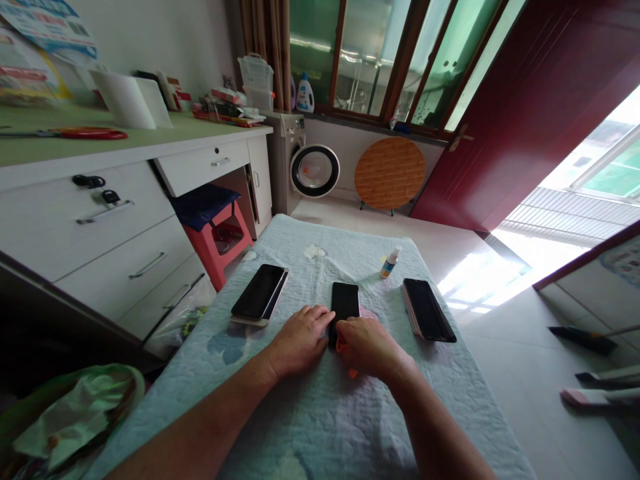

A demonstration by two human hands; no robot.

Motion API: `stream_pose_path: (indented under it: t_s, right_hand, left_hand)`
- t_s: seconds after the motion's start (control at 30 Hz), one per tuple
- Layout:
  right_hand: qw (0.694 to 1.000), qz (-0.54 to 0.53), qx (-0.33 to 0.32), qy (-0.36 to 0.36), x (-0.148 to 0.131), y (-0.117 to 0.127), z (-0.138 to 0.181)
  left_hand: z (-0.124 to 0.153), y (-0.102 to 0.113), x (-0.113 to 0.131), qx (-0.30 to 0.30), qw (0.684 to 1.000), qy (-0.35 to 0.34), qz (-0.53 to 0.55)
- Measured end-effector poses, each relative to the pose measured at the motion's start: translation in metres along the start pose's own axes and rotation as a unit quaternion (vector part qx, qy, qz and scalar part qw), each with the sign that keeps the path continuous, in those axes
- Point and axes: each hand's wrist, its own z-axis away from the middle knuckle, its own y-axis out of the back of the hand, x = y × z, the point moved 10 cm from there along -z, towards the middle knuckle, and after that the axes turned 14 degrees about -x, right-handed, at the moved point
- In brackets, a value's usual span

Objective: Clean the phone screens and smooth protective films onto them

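Observation:
A black smartphone [346, 299] lies screen up on the quilted light-blue cloth [320, 427] in front of me. My left hand [304, 337] rests at the phone's left edge, fingers stretched out and fingertips touching its side. Over the phone's lower right part, my right hand [367, 343] is closed on an orange cloth [353, 373], most of which the hand hides. Off to the left lies a second smartphone [259, 293], on what looks like a box. To the right, a third phone [430, 310] also lies on a box-like thing. A small spray bottle [391, 263] stands upright behind.
Along the left runs a white desk [115, 233] with a paper roll [127, 100] and red-handled scissors [90, 133] on top. A pink stool [220, 243] stands beside it. A washing machine [287, 160] has its door open. A waste basket [135, 383] sits low at the left.

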Motion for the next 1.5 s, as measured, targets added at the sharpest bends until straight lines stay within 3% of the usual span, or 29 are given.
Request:
stream_pose_path:
  t_s: [0.4,0.57,0.93,1.5]
  right_hand:
    - [0.999,-0.024,-0.038,-0.026,0.015,0.001,0.006]
    - [0.999,-0.02,0.002,-0.03,0.017,0.003,0.005]
    - [0.997,-0.034,0.034,0.063,-0.01,0.002,-0.005]
    - [1.0,-0.006,0.014,0.002,0.006,0.002,0.003]
  left_hand:
    - [0.002,0.002,0.002,-0.009,1.0,-0.012,0.002]
    - [0.002,0.003,0.002,0.003,1.0,-0.013,0.006]
    - [0.002,0.003,0.002,0.0,1.0,-0.012,0.018]
    - [0.002,0.005,0.005,-0.001,1.0,-0.014,0.004]
